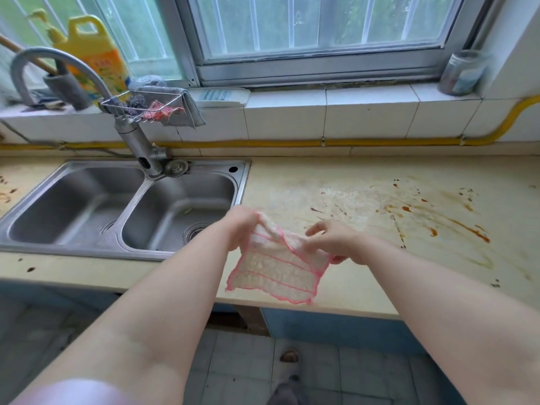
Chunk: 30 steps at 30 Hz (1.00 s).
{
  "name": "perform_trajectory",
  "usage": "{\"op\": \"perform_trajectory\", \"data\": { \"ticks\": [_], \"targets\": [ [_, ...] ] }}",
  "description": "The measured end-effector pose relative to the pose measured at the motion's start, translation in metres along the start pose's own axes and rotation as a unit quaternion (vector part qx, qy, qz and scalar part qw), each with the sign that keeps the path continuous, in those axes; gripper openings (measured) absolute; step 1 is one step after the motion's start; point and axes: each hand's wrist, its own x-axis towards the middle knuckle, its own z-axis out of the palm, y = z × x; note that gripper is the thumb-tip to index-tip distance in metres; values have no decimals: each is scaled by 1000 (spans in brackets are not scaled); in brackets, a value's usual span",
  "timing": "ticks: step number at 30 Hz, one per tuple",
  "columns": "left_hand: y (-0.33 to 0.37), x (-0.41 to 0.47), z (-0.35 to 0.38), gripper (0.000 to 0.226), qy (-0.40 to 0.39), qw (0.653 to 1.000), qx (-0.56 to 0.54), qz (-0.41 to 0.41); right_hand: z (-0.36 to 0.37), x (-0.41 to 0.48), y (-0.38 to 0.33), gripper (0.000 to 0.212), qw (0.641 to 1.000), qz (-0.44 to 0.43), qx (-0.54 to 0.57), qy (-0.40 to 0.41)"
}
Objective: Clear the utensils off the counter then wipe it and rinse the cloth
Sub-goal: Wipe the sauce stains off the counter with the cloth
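A white, open-weave cloth point(276, 267) with pink edging and pink stripes is hanging above the front edge of the bench point(380, 182), just right of the sink point(122, 206). The left hand point(242, 226) is gripping its upper left corner, fingers curled around the fabric. The right hand point(336, 241) is pinching the upper right edge. Brown-orange stains are streaking the bench to the right.
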Motion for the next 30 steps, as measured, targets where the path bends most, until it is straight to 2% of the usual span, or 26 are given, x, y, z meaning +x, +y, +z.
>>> {"op": "perform_trajectory", "data": {
  "ticks": [1, 3, 5, 7, 8, 10, 12, 14, 17, 22, 26, 30],
  "targets": [
    [-5, 7, 0, 25, 54, 998, 4, 12, 1, 7, 3, 49, 995, -7, -5, 96],
    [-15, 10, 1, 35, 155, 981, 115, 26, 5, 17, 7, 52, 969, -17, -87, 232],
    [-25, 9, 6, 45, 182, 951, 246, 42, 10, 22, 11, 43, 951, -65, -126, 274],
    [-35, 12, 14, 41, 160, 934, 311, 73, 20, 27, 16, 34, 946, -133, -160, 248],
    [-40, 13, 19, 40, 141, 925, 339, 98, 27, 29, 18, 32, 944, -162, -194, 214],
    [-52, 16, 31, 43, 85, 886, 423, 171, 44, 34, 21, 34, 938, -187, -262, 126],
    [-69, 18, 40, 59, 16, 824, 522, 222, 60, 40, 26, 53, 934, -177, -305, 61],
    [-87, 22, 43, 73, -30, 794, 574, 199, 71, 46, 33, 73, 928, -143, -343, 19],
    [-102, 33, 40, 79, -37, 800, 575, 167, 76, 59, 39, 82, 903, -125, -410, 10],
    [-85, 67, 28, 83, -44, 799, 579, 155, 72, 95, 23, 82, 871, -107, -479, 5],
    [-69, 101, 16, 83, -45, 806, 567, 162, 64, 120, 10, 80, 875, -97, -475, 7],
    [-48, 136, 4, 81, -48, 789, 584, 182, 49, 152, -6, 77, 883, -92, -460, 17]
  ]
}}
